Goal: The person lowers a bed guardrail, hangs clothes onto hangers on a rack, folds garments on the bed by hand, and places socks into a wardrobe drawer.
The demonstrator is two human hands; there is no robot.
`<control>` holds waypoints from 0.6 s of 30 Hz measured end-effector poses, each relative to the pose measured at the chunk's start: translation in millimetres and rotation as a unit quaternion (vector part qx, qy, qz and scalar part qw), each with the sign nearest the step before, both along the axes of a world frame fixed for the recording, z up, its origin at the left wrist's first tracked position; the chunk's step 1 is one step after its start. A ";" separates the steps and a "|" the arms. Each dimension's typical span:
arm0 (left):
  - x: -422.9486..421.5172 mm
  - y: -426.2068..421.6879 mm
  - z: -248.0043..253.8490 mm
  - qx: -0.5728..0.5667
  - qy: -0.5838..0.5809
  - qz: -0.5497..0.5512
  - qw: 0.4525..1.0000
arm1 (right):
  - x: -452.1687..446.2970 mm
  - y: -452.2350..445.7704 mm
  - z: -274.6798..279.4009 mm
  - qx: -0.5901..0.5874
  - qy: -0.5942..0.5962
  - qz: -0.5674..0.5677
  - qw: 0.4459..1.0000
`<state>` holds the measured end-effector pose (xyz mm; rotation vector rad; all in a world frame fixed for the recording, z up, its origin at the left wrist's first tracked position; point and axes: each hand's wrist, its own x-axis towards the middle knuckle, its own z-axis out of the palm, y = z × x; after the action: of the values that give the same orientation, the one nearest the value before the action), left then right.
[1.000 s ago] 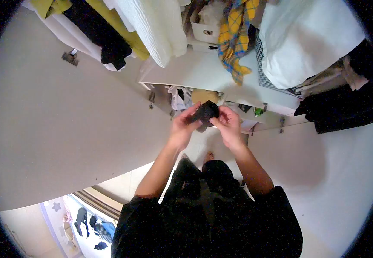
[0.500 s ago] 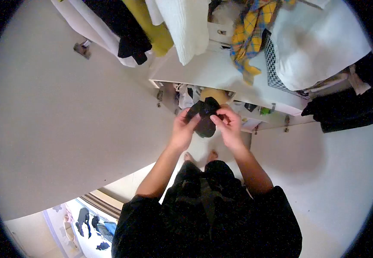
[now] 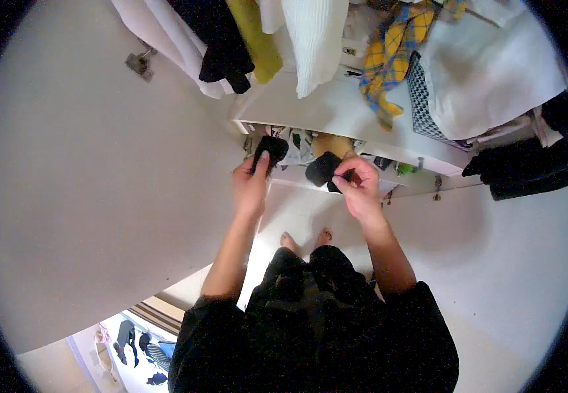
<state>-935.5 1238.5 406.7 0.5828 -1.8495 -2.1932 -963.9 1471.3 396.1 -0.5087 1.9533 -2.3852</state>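
Observation:
My left hand [image 3: 250, 187] is closed on a small black sock [image 3: 274, 150], with the thumb lying along it. A second black sock [image 3: 321, 169] hangs from my right hand [image 3: 361, 188], pinched between thumb and fingertips. The two socks are apart, held at about the same height in front of the cabinet's open lower compartment. Folds hide the exact shape of both.
Ahead stands a white cabinet [image 3: 316, 108] with bags inside. Hanging clothes, including a white ribbed garment [image 3: 314, 46], are above. A yellow plaid cloth [image 3: 388, 65] and a houndstooth box [image 3: 421, 98] sit to the right. A door [image 3: 113, 196] fills the left.
The two black socks were together between my hands and are now separated, one in each. My left hand has moved left and up; my right hand has shifted slightly right.

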 end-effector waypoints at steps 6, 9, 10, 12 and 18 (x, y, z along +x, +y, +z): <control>-7.6 26.5 -7.5 0.170 -0.059 -0.096 0.979 | 5.3 -22.4 26.0 0.004 0.016 0.104 0.994; 2.2 31.1 -6.1 0.252 -0.049 -0.162 0.953 | 7.0 -35.0 21.5 0.051 -0.007 0.024 0.998; 2.1 31.2 -6.8 0.228 -0.077 -0.157 0.958 | 5.8 -33.4 19.3 0.114 0.035 -0.006 0.993; 2.6 33.4 -4.0 0.241 -0.046 -0.170 0.955 | 6.8 -33.4 14.6 0.128 0.049 -0.062 0.989; 11.7 37.7 -0.8 0.091 0.054 -0.224 0.969 | 7.5 -33.8 20.7 0.185 0.153 -0.125 0.963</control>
<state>-923.8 1276.2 406.0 0.0676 -1.8777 -2.6349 -956.4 1437.5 416.7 -0.6751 2.6676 -2.0785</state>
